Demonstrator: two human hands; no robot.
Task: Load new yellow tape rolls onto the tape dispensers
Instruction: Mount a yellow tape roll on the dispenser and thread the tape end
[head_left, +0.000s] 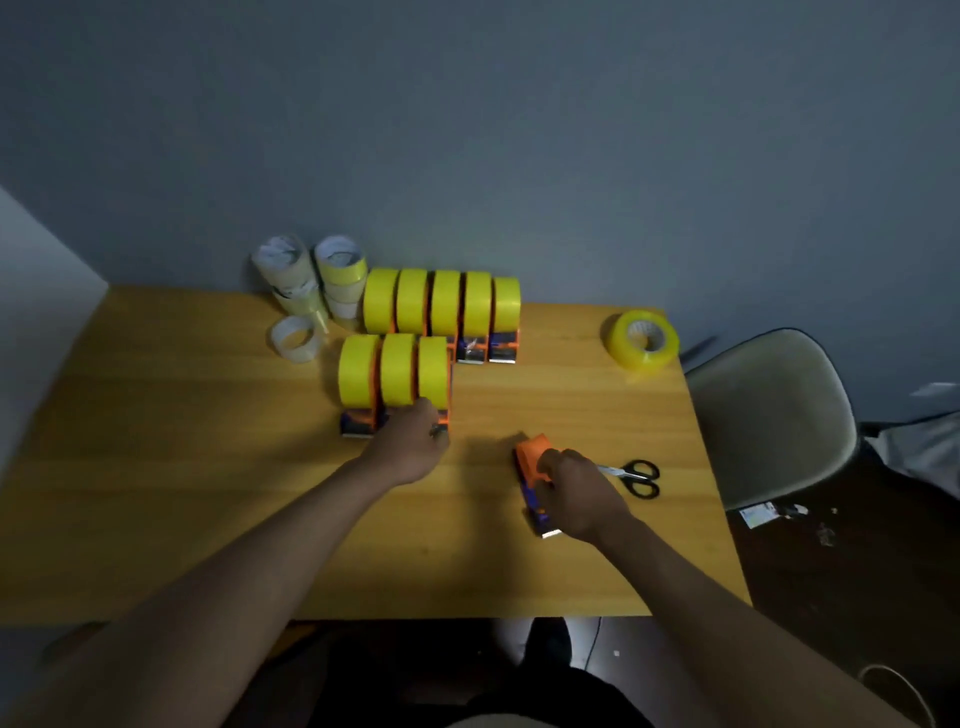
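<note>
Orange tape dispensers loaded with yellow rolls stand in two rows: several in the back row and three in the front row. My left hand grips the front end of the right-hand dispenser of the front row. To the right, my right hand holds an orange dispenser without a roll, lying on the wooden table. A loose yellow tape roll lies at the table's far right corner.
Stacked used tape cores and a clear roll stand at the back left by the wall. Black-handled scissors lie just right of my right hand. A grey chair stands beside the table's right edge.
</note>
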